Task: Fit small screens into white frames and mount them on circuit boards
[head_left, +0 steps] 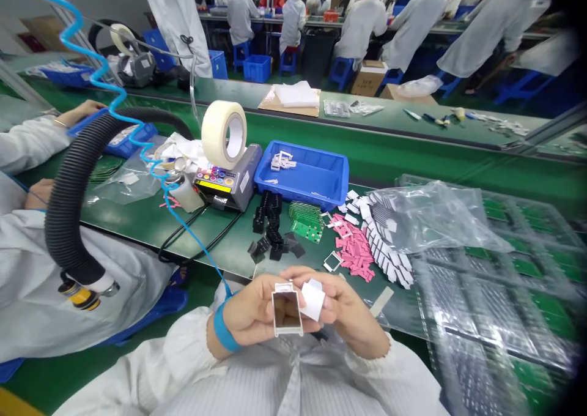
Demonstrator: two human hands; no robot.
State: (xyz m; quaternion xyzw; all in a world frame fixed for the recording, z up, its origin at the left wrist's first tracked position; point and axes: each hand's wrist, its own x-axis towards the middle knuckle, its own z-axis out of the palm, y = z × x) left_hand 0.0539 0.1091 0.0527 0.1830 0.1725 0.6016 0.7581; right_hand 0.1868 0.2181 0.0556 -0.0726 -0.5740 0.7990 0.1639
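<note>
My left hand (pixel 250 309) is closed on a small white plastic frame (pixel 287 311) with a dark, shiny panel inside it. Right beside it, my right hand (pixel 342 306) pinches a small white square piece (pixel 313 300); a second pale piece shows behind its top edge. Both hands are close together over the table's front edge. A blue wrist strap (pixel 224 327) circles my left wrist. Just beyond my hands lie a loose white frame (pixel 332 261), a heap of pink pieces (pixel 353 248), black parts (pixel 270 223) and green circuit boards (pixel 307 221).
A blue tray (pixel 302 171) with white frames stands behind the parts. Left of it, a tape roll (pixel 224 134) sits on a grey machine (pixel 229 180). White squares (pixel 389 251) fan out rightward beside clear plastic trays (pixel 490 318). A co-worker's sleeve (pixel 32 141) and a black hose (pixel 68 189) are left.
</note>
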